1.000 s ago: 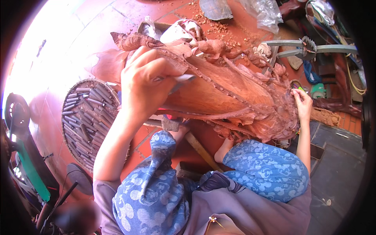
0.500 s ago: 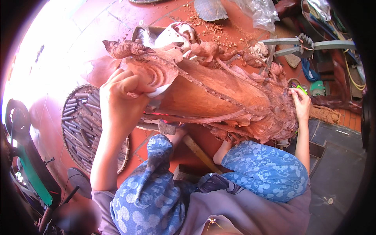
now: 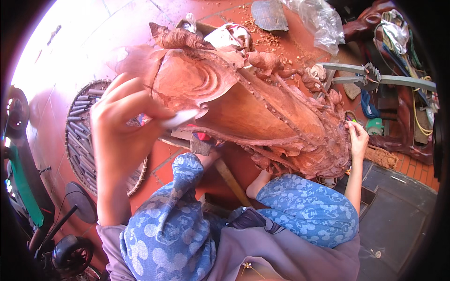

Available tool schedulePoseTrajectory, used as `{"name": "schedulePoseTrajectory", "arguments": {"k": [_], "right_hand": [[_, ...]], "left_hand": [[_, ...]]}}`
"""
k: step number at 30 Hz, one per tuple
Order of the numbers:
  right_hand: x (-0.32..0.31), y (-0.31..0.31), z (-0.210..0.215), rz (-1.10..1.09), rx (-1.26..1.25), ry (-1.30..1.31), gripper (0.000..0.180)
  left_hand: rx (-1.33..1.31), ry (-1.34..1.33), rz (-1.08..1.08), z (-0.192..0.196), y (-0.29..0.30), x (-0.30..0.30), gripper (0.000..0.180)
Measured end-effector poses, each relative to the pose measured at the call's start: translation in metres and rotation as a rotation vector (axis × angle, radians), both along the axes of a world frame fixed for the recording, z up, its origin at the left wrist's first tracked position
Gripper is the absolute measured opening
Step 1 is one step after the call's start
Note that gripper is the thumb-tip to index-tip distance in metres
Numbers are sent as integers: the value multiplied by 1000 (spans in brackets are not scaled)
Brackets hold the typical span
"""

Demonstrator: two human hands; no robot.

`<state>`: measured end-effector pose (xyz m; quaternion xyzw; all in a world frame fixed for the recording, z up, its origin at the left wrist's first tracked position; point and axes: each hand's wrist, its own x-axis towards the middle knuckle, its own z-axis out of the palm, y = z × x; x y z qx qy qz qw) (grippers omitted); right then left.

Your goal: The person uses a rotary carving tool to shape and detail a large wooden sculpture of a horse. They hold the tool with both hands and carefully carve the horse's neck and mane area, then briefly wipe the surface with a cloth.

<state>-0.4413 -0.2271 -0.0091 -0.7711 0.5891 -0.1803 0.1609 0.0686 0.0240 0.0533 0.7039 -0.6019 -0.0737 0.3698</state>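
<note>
A large reddish-brown wood carving (image 3: 267, 110) lies slanting across in front of me, with a smooth hollow and knobbly, leafy relief along its edges. My left hand (image 3: 126, 110) is closed beside the carving's left end, slightly blurred. Between its thumb and fingers is a small folded white sheet (image 3: 180, 118), perhaps sandpaper; its tip lies close to the curled rim, and I cannot tell if they touch. At the carving's right end, my right hand (image 3: 358, 138) has its fingertips closed on the carved edge.
A round basket (image 3: 69, 140) of dark chisel-like rods stands at left, near a green and black machine (image 3: 28, 187). Wood shavings (image 3: 269, 43), a grey slab (image 3: 268, 15) and plastic film (image 3: 323, 28) lie beyond. A metal clamp (image 3: 370, 77) sticks out at right.
My left hand has come away from the ringed surface, moving left and toward me with the white sheet still pinched. My right hand stays on the carving's right end. The view has shifted slightly.
</note>
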Motion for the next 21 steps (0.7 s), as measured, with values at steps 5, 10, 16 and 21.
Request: {"name": "schedulePoseTrajectory", "arguments": {"k": [5,10,16,21], "right_hand": [[0,-3,-3,28,0,-31,16],[-1,-6,-7,44,-4,-7,16],[-1,-5,-4,2,-4,-9,15],[-5,-6,-7,30,-14,-26,16]], "left_hand": [[4,-4,-10,-24,10,-6,21],[-185,-147,-174,-62,-20,-21,16],[-300,-183,-172,-59,-50,-30,15],[-132,-73,-101,-53,-23,-22,12]]}}
